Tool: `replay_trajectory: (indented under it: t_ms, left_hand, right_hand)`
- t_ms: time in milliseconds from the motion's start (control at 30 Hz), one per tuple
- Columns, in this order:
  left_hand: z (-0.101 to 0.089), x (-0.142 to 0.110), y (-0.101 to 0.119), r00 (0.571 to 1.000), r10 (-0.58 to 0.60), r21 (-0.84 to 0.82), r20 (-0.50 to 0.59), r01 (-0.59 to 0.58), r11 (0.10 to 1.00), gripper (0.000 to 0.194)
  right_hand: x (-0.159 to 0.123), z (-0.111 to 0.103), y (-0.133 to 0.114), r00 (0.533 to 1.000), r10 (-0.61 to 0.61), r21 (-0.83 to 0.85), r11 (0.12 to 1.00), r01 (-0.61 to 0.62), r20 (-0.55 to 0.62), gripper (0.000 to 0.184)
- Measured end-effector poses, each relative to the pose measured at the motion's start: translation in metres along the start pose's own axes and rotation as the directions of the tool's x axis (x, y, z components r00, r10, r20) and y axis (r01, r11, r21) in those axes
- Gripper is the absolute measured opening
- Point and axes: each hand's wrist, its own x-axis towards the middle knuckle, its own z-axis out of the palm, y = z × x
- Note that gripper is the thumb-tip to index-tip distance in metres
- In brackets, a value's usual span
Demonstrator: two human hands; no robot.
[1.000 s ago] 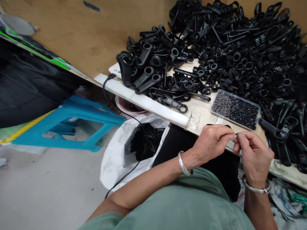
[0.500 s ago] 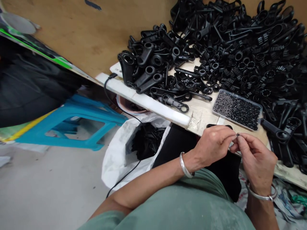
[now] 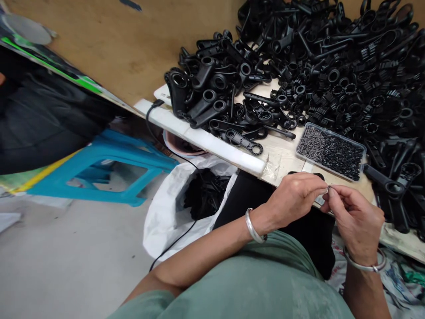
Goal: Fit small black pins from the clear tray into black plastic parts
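My left hand [image 3: 299,195] and my right hand [image 3: 357,217] meet fingertip to fingertip at the table's front edge. Between their pinched fingers is a tiny dark piece [image 3: 328,188], too small to name and mostly covered by the fingertips. Just behind the hands stands a clear plastic box [image 3: 332,178] of small parts, greyish metal ones on the left and black ones on the right. A black plastic part [image 3: 310,174] lies on the table, partly hidden behind my left hand.
Black plastic handles [image 3: 202,106] and ring-shaped parts [image 3: 335,91] are heaped over the table. A white sack [image 3: 161,217] with black parts stands below on the left, a black cable across it. Beyond is a blue stool [image 3: 89,164]; a person in dark clothing [image 3: 49,119] is at far left.
Both hands stay pinched together at the same spot, with only slight finger movement. The whole view has shifted a little; the heaps and the box look the same.
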Motion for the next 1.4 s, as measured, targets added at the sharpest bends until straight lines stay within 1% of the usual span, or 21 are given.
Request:
replay_trajectory:
  t_ms: [100, 200, 300, 367, 467, 567, 633, 733, 800, 933, 1033, 1133, 1233, 1400]
  left_hand:
    - [-0.012, -0.005, -0.002, 0.999, 0.037, 0.090, 0.006, -0.038, 0.995, 0.012]
    - [-0.020, -0.010, -0.005, 0.997, 0.057, 0.230, 0.052, -0.067, 0.971, 0.020]
    - [-0.019, -0.014, -0.008, 0.994, 0.040, 0.352, 0.106, -0.075, 0.933, 0.023]
    - [-0.016, -0.015, -0.009, 0.992, 0.017, 0.389, 0.125, -0.064, 0.919, 0.024]
    - [-0.013, -0.016, -0.010, 0.992, 0.028, 0.371, 0.121, -0.071, 0.926, 0.021]
    - [-0.013, -0.016, -0.010, 0.996, 0.062, 0.335, 0.061, -0.079, 0.939, 0.016]
    - [-0.013, -0.015, -0.012, 0.998, 0.040, 0.332, 0.039, -0.051, 0.942, 0.015]
    - [-0.012, -0.012, -0.016, 0.998, -0.024, 0.322, 0.058, 0.004, 0.947, 0.022]
    - [-0.009, -0.012, -0.020, 0.997, -0.046, 0.280, 0.062, 0.027, 0.960, 0.023]
    - [-0.006, -0.015, -0.022, 0.998, -0.019, 0.161, 0.057, 0.010, 0.987, 0.021]
    - [-0.007, -0.018, -0.021, 0.995, -0.043, 0.125, 0.095, 0.031, 0.992, 0.027]
    - [-0.008, -0.016, -0.019, 0.990, -0.081, 0.143, 0.116, 0.064, 0.988, 0.031]
    - [-0.007, -0.009, -0.017, 0.990, -0.063, 0.190, 0.126, 0.038, 0.981, 0.030]
    - [0.000, 0.011, -0.013, 0.963, -0.098, 0.357, 0.252, 0.001, 0.934, 0.022]
  right_hand:
    - [-0.002, -0.003, 0.004, 0.996, 0.092, 0.018, 0.996, -0.092, -0.021, 0.019]
    - [-0.003, -0.007, 0.010, 0.988, 0.147, 0.021, 0.989, -0.146, -0.044, 0.022]
    - [-0.004, -0.008, 0.014, 0.990, 0.140, -0.013, 0.990, -0.140, -0.020, 0.025]
    - [-0.004, -0.009, 0.015, 0.993, 0.121, -0.039, 0.992, -0.121, 0.003, 0.026]
    - [-0.004, -0.009, 0.016, 0.994, 0.107, -0.060, 0.993, -0.106, 0.014, 0.026]
    - [-0.004, -0.009, 0.017, 0.993, 0.115, -0.070, 0.991, -0.113, 0.015, 0.028]
    - [-0.003, -0.007, 0.017, 0.993, 0.113, -0.069, 0.991, -0.112, 0.018, 0.027]
    - [-0.002, -0.005, 0.019, 0.994, 0.104, -0.058, 0.993, -0.103, 0.021, 0.026]
    - [-0.002, -0.004, 0.020, 0.995, 0.099, -0.064, 0.993, -0.097, 0.020, 0.026]
    - [-0.003, -0.005, 0.020, 0.997, 0.073, -0.094, 0.993, -0.070, 0.025, 0.027]
    - [-0.005, -0.006, 0.019, 0.998, 0.049, -0.103, 0.994, -0.045, 0.037, 0.027]
    - [-0.006, -0.006, 0.021, 0.998, 0.049, -0.107, 0.993, -0.044, 0.047, 0.025]
    - [-0.006, -0.004, 0.023, 0.997, 0.052, -0.106, 0.993, -0.046, 0.054, 0.024]
    - [-0.007, -0.004, 0.022, 0.998, 0.047, -0.078, 0.996, -0.043, 0.045, 0.023]
